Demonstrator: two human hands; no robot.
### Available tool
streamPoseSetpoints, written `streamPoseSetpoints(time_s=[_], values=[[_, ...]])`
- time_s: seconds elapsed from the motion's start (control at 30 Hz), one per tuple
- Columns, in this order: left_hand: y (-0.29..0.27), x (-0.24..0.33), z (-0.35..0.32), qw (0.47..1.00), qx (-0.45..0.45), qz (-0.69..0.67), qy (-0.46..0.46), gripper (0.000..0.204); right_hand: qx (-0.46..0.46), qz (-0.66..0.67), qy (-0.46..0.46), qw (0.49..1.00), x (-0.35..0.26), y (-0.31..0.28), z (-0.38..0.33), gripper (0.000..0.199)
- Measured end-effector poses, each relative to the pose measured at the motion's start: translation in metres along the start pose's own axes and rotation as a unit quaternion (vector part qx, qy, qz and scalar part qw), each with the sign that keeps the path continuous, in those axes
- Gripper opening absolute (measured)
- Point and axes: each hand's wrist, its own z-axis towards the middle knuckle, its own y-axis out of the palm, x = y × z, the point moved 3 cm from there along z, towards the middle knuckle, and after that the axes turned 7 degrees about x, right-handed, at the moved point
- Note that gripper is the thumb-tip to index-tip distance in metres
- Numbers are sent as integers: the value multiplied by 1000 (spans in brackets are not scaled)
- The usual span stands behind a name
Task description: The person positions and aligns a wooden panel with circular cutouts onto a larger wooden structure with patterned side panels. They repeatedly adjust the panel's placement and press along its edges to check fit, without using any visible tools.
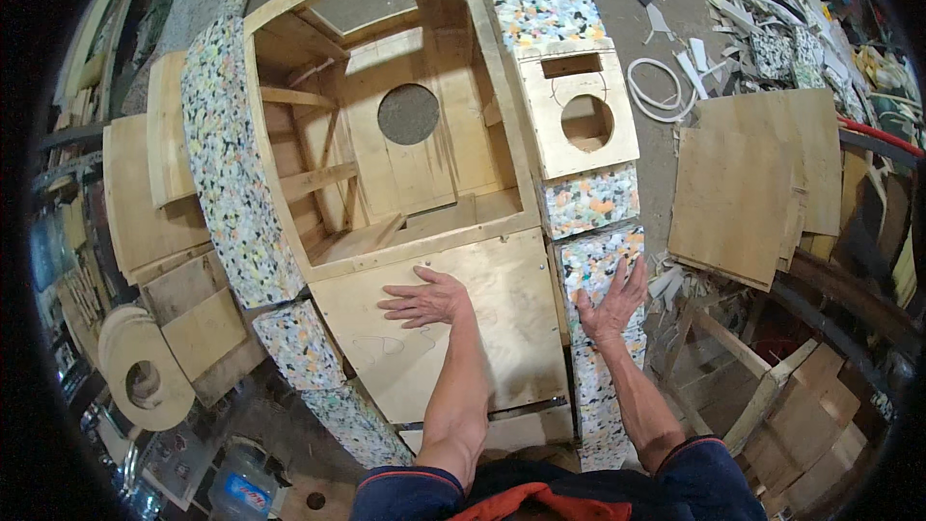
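Observation:
My left hand [426, 299] lies with spread fingers on a pale plywood panel [482, 357], which covers the near part of a large wooden frame [415, 253]. My right hand [613, 306] rests, fingers apart, on a speckled foam block [593, 249] along the frame's right side. Beyond the panel the frame is uncovered, showing inner braces and a board [405, 174] with a round hole. On the foam further up sits a small plywood plate [579, 156] with a slot and a round opening. More speckled foam [231, 154] lines the left side.
Plywood sheets [743, 183] lean at the right, near a coil of white tubing [644, 101] and a heap of scraps [772, 29]. At the left are boards [140, 203] and a ring-shaped wooden piece [114, 367]. A plastic bottle [241, 482] stands at lower left.

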Motion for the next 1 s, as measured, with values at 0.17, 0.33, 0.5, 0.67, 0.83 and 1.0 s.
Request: streamPoseSetpoints(time_s=[0.17, 0.33, 0.5, 0.67, 0.83, 1.0], values=[[3, 0, 0, 1000, 4, -7, -3, 86, 14, -3, -21, 1000, -2, -3, 2, 100], [3, 0, -1, 1000, 12, -24, 1, 87, 31, -1, -37, 999, -3, -2, 4, 99], [2, -2, -1, 999, -9, -33, 3, 88, 36, -2, -45, 998, -4, 0, 3, 98], [4, -2, -1, 999, -1, -35, 7, 88, 28, -4, -35, 999, -1, 1, 1, 102], [6, -2, -1, 999, 11, -44, 11, 89, 20, -14, -36, 999, -2, 2, 1, 104], [6, -3, 1, 998, 4, -58, 7, 90, 7, -8, -36, 999, -3, 4, 0, 103]])
